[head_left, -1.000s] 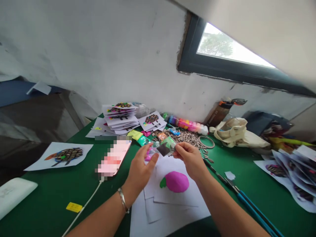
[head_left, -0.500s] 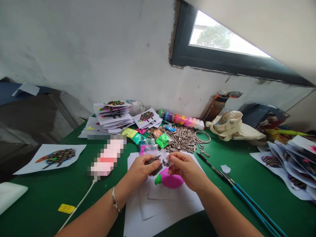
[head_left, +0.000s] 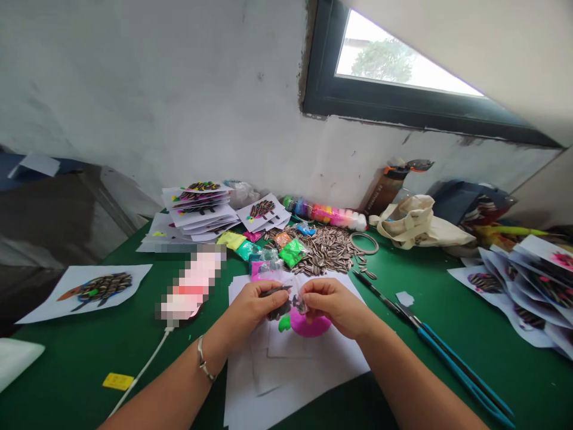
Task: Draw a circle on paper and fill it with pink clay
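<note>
Above a stack of white paper (head_left: pixel 295 382), my left hand (head_left: pixel 253 307) is closed on a lump of black clay (head_left: pixel 280 307), pinched between thumb and fingers. Beside it my right hand (head_left: pixel 333 303) pinches a small clear plastic packet (head_left: pixel 296 286) that has dark bits in it. Fingers of both hands hide part of the clay and the packet. Below them on the top sheet lies a flat magenta clay oval (head_left: pixel 311 325) with a green clay piece (head_left: pixel 285 324) at its left end. My right hand covers some of the oval's upper edge.
Behind the hands lie coloured clay packets (head_left: pixel 294 253) and a pile of striped sunflower seeds (head_left: pixel 331 248). Blue-handled tweezers (head_left: pixel 461 367) rest at right. Stacked seed pictures (head_left: pixel 208 215) stand at back left, with others (head_left: pixel 532 292) at far right. A white cable (head_left: pixel 143 370) crosses the left side.
The view has shifted slightly, so the scene sits a little farther left. My fingers have tilted the black clay and the clear packet a little; both hands keep their hold.
</note>
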Motion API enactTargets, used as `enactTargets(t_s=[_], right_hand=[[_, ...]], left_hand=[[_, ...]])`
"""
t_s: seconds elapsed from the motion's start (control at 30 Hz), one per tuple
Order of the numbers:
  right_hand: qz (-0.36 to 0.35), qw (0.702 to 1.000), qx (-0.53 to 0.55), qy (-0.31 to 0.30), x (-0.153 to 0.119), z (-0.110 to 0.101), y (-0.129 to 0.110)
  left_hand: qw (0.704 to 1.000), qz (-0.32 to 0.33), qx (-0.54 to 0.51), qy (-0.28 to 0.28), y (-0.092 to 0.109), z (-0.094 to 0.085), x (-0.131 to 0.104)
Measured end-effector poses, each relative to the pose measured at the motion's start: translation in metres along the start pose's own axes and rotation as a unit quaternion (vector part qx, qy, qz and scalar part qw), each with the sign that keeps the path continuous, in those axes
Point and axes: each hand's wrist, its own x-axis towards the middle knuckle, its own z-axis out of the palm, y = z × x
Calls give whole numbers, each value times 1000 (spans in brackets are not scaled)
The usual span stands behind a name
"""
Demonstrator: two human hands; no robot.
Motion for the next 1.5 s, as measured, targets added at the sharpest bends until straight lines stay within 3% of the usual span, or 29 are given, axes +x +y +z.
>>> enactTargets(t_s=[0.2, 0.43, 0.63, 0.97, 1.2, 1.5], right_hand=[[-20, 1000, 15, -14, 0, 5, 0], [-20, 1000, 7, 15, 1, 6, 0], [-15, 998, -59, -6, -1, 7, -2], [-20, 998, -43, 34, 1, 12, -1], [-5, 997, -77, 17, -2, 14, 0], [-24, 1000, -12, 15, -2, 14, -2]], left_hand=[[1000, 0, 19, 4, 1, -1, 1], [998, -15, 66, 10, 3, -2, 0], [995, -15, 100, 18, 4, -1, 1], [995, -18, 94, 15, 3, -1, 1], [996, -26, 87, 6, 10, 4, -3], [999, -22, 40, 9, 6, 3, -2]])
